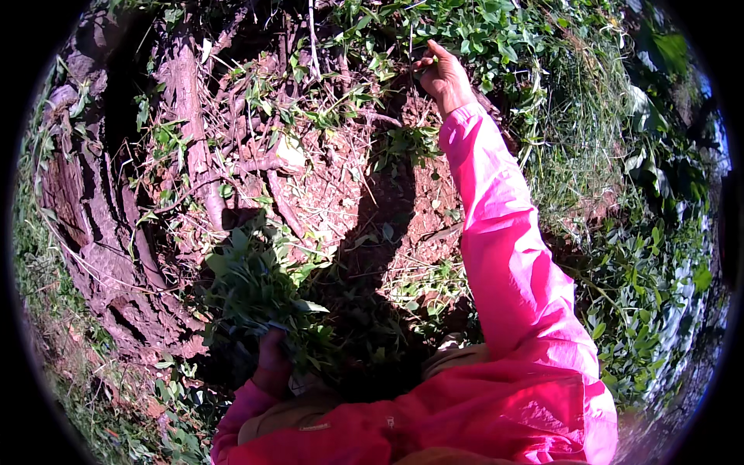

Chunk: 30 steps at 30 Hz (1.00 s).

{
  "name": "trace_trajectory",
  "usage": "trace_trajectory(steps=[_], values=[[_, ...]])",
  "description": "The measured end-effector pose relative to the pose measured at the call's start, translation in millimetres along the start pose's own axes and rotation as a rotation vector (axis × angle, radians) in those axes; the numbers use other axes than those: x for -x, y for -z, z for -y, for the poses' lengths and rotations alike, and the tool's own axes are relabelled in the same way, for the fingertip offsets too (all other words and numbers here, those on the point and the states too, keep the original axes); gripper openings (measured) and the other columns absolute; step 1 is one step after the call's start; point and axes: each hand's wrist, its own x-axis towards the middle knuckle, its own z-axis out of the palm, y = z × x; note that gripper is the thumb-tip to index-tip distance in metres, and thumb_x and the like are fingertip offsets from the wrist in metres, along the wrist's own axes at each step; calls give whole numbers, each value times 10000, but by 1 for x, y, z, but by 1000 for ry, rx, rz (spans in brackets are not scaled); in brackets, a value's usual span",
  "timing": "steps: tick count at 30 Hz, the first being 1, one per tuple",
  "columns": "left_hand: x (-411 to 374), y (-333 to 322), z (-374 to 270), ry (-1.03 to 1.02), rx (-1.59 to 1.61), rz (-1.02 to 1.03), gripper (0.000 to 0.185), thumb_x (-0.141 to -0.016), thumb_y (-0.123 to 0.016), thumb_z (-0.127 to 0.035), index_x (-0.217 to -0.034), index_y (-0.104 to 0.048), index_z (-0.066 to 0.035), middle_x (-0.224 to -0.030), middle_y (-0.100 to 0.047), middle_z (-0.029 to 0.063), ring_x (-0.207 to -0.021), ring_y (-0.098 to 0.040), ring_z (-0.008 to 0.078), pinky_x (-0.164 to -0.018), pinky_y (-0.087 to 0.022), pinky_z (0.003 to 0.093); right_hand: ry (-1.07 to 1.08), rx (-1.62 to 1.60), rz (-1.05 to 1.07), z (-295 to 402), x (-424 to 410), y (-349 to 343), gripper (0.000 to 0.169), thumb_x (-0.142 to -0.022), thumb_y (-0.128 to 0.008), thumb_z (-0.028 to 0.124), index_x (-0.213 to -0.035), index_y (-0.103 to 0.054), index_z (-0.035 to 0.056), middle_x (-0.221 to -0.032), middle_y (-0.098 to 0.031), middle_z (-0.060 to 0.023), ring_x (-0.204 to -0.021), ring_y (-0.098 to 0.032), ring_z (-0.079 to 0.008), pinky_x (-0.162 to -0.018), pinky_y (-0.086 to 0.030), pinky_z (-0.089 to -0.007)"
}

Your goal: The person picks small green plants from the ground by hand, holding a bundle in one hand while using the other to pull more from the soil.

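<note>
My left hand, low and in shadow, grips a thick bunch of cut leafy greens by its stems. The leaves fan upward and away from me, hiding most of the fingers. My right hand is stretched far forward at the edge of low green plants. Its fingers are curled, and a small bit of green stem shows between thumb and fingers. A thin upright stalk stands just left of that hand.
Rough old logs lie to the left, with a thinner branch beside them. Reddish bare soil with twigs and fallen leaves spreads before me. A cut stub of wood juts out there. Tall grass grows on the right.
</note>
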Motion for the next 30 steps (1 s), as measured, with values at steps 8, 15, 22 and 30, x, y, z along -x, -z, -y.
trace_trajectory(steps=[8,15,22,30], values=[[20,2,-4,-30,16,-7,428,-713,-522,-117,-1132,-494,-34,-1051,-562,53,-940,-555,200,-821,-451,336,772,838,-245,-29,-38,20,135,-868,-500,151,-790,-517,43,-573,-496,-15,-458,-459,-127,-409,-392,-251],[24,-32,-18,-14,-2,-109,392,-723,-508,-108,-1109,-509,-43,-1037,-566,49,-922,-558,186,-810,-453,324,177,381,468,-86,170,14,183,-920,-437,203,-864,-496,40,-681,-516,-30,-563,-472,-113,-529,-403,-236],[15,-50,-10,-69,-99,13,357,-718,-512,-86,-1073,-523,-52,-1008,-568,31,-912,-555,176,-798,-451,320,-106,1019,1116,-202,334,49,294,-868,-484,182,-1115,-498,24,-1140,-479,-132,-1140,-383,-240,-939,-327,-357],[18,-28,-11,-16,-195,62,420,-690,-540,-68,-1108,-514,-30,-1057,-562,64,-968,-537,183,-837,-431,325,340,1577,1357,-204,326,31,442,-699,-534,345,-1068,-548,103,-1375,-220,-214,-1308,-109,-369,-1047,-82,-495]])
